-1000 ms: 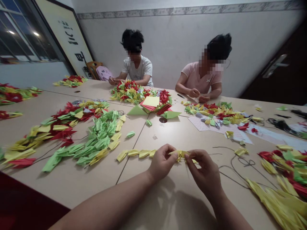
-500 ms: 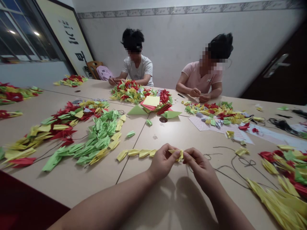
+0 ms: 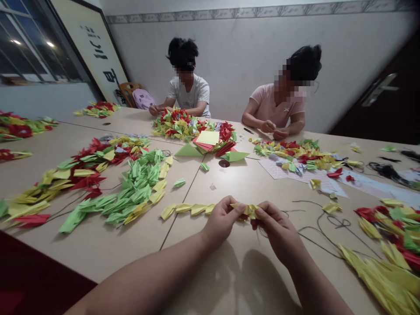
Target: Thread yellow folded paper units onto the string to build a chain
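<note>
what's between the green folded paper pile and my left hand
Yellow folded paper pieces: some edging the green pile, then a row reaching your left hand (head view).

Yellow paper piece (image 3: 251, 211) — folded, pointed — above table (image 3: 187, 253)

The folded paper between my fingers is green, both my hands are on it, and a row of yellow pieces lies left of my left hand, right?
Only the colour is wrong: the head view shows that folded paper as yellow, not green. Your left hand and right hand are both on it, and the row of yellow pieces lies left of your left hand.
</note>
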Action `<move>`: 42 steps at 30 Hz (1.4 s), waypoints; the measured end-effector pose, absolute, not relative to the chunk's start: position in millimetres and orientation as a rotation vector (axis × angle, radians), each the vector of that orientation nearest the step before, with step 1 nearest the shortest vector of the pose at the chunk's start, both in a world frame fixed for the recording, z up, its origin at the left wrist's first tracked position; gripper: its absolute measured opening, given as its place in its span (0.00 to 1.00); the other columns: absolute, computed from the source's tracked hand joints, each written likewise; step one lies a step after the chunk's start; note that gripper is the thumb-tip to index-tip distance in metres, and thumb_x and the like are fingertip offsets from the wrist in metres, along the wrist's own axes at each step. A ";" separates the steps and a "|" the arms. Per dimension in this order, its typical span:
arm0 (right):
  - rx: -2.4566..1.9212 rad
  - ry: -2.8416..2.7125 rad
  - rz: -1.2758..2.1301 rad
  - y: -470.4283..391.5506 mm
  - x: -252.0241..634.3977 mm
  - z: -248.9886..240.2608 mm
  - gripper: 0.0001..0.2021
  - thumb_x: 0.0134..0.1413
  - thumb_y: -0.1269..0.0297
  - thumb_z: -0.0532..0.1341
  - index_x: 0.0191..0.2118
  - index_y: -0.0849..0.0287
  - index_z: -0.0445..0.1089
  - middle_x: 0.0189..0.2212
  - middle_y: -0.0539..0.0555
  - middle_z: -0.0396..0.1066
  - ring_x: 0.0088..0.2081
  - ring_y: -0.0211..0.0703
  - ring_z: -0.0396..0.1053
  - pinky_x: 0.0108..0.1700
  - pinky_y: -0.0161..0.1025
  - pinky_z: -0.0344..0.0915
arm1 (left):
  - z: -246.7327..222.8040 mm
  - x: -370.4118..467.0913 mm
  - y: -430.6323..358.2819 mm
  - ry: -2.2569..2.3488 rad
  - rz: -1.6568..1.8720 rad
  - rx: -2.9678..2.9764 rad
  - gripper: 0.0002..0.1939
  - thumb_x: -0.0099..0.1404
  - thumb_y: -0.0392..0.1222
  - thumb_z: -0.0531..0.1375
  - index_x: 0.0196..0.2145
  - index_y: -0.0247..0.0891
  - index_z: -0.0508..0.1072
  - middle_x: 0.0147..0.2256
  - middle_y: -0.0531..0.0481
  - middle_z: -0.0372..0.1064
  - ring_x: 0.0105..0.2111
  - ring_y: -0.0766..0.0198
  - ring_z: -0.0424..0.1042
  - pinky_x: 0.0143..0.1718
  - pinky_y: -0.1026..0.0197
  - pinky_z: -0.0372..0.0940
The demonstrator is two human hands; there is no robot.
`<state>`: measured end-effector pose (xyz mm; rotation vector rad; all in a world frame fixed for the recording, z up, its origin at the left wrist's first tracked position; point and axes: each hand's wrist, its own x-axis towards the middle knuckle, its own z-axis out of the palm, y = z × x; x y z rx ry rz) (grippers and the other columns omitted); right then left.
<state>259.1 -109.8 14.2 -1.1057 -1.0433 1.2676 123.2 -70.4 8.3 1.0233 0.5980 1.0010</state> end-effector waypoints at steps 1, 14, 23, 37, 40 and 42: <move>-1.101 -1.039 1.276 -110.1 259.5 14.0 0.10 0.50 0.59 0.58 0.25 0.58 0.63 0.19 0.47 0.63 0.25 0.34 0.59 0.30 0.32 0.56 | 7.9 123.2 -70.1 0.596 1.002 1.022 0.16 0.54 0.49 0.60 0.24 0.35 0.59 0.23 0.53 0.65 0.25 0.67 0.67 0.31 0.63 0.61; -1.108 -1.053 1.207 -109.7 258.8 13.0 0.10 0.51 0.59 0.58 0.24 0.59 0.62 0.20 0.48 0.62 0.25 0.35 0.59 0.29 0.34 0.57 | 2.1 126.7 -69.1 0.538 0.995 0.914 0.16 0.54 0.48 0.60 0.24 0.35 0.58 0.24 0.53 0.65 0.26 0.68 0.66 0.32 0.64 0.60; -1.138 -1.099 1.191 -108.8 258.0 16.0 0.11 0.51 0.58 0.57 0.24 0.58 0.62 0.20 0.48 0.62 0.25 0.36 0.60 0.30 0.34 0.58 | 9.4 128.1 -70.3 0.514 0.978 0.781 0.17 0.50 0.46 0.63 0.22 0.35 0.58 0.21 0.54 0.64 0.24 0.70 0.64 0.29 0.66 0.58; -1.318 -1.309 1.091 -110.1 262.2 21.5 0.13 0.47 0.53 0.59 0.26 0.59 0.63 0.20 0.48 0.63 0.25 0.36 0.61 0.28 0.34 0.58 | 9.9 124.1 -66.9 0.676 1.001 0.969 0.21 0.48 0.53 0.63 0.24 0.36 0.57 0.22 0.55 0.65 0.24 0.69 0.66 0.28 0.65 0.61; -1.326 -1.366 1.066 -109.5 265.1 21.3 0.13 0.48 0.53 0.58 0.26 0.58 0.62 0.20 0.49 0.62 0.25 0.36 0.60 0.26 0.33 0.57 | 9.3 124.7 -67.2 0.679 0.996 0.952 0.20 0.48 0.52 0.63 0.23 0.35 0.57 0.22 0.55 0.65 0.23 0.70 0.66 0.28 0.66 0.61; -1.313 -1.387 1.070 -109.6 267.0 21.9 0.13 0.48 0.53 0.58 0.26 0.58 0.62 0.20 0.49 0.62 0.25 0.36 0.60 0.26 0.33 0.57 | 8.2 125.9 -67.5 0.650 0.995 0.918 0.20 0.49 0.51 0.63 0.23 0.35 0.58 0.22 0.55 0.64 0.23 0.71 0.65 0.28 0.67 0.60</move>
